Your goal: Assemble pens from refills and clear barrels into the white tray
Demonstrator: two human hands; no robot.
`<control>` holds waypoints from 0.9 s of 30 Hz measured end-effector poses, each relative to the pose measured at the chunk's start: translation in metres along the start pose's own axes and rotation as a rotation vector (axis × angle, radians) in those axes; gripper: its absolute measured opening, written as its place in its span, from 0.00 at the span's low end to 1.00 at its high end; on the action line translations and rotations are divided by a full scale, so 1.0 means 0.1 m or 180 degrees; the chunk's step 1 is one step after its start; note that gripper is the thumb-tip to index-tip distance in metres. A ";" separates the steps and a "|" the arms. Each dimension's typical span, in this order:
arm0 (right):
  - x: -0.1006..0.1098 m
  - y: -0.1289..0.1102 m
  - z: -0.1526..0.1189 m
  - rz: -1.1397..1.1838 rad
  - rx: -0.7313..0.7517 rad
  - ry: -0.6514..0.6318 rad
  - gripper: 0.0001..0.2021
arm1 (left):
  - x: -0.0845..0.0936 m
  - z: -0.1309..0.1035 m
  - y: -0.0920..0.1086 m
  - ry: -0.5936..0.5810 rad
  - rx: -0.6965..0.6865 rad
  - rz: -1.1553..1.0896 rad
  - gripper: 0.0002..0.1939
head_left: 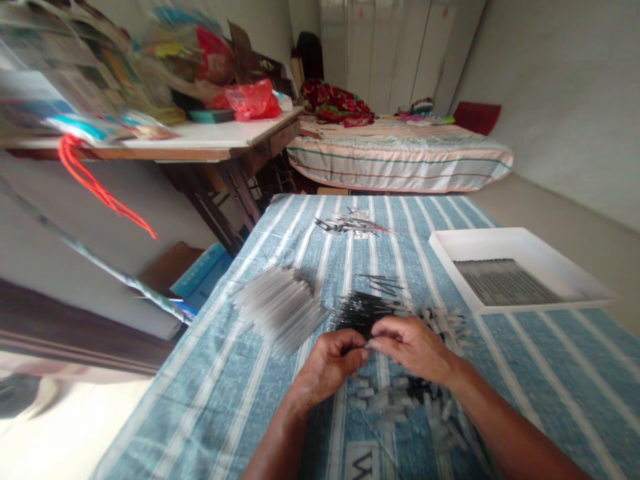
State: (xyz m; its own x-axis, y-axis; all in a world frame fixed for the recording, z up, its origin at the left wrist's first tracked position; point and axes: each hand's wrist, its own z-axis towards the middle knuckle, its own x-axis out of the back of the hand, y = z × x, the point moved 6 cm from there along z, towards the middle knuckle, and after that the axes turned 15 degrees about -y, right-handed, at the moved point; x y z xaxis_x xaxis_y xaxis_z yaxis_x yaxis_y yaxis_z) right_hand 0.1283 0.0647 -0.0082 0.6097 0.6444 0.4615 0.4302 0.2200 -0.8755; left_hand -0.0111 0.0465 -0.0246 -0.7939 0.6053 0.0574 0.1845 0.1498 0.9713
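Note:
My left hand (334,363) and my right hand (413,347) meet over the table, fingertips pinched together around a small part too small to make out. Just beyond them is a pile of thin black refills (363,308). Left of that pile lies a stack of translucent grey tubes (283,308). Small grey pieces (387,400) are scattered close below my hands, with black ones among them. More small pale pieces (447,325) lie beyond my right wrist.
A white tray (590,293) at the right holds a row of grey pens (507,281). Loose thin items (350,223) lie at the far end of the striped cloth (210,373). A side table (235,133) with bags stands left, a bed (400,157) behind.

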 end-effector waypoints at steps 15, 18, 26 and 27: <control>-0.02 -0.02 0.01 -0.0596 -0.0147 0.0062 0.19 | -0.02 0.00 0.01 -0.0058 0.0003 0.0091 0.07; -0.02 -0.03 0.01 -0.0585 -0.0124 0.0070 0.18 | -0.03 0.00 0.00 -0.0078 -0.0008 0.0083 0.07; -0.02 -0.03 0.00 -0.0635 -0.0131 0.0095 0.16 | -0.03 0.00 -0.03 -0.0075 -0.0009 0.0029 0.07; -0.03 -0.03 0.00 -0.0626 -0.0091 0.0095 0.15 | -0.03 0.01 -0.03 -0.0083 -0.0012 0.0030 0.07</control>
State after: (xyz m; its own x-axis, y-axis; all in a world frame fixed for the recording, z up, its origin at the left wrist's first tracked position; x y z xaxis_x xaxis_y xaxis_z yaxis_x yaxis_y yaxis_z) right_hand 0.1254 0.0621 -0.0067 0.5314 0.5689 0.6277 0.5614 0.3184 -0.7638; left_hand -0.0091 0.0448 -0.0277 -0.7767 0.6269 0.0605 0.1896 0.1412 0.9717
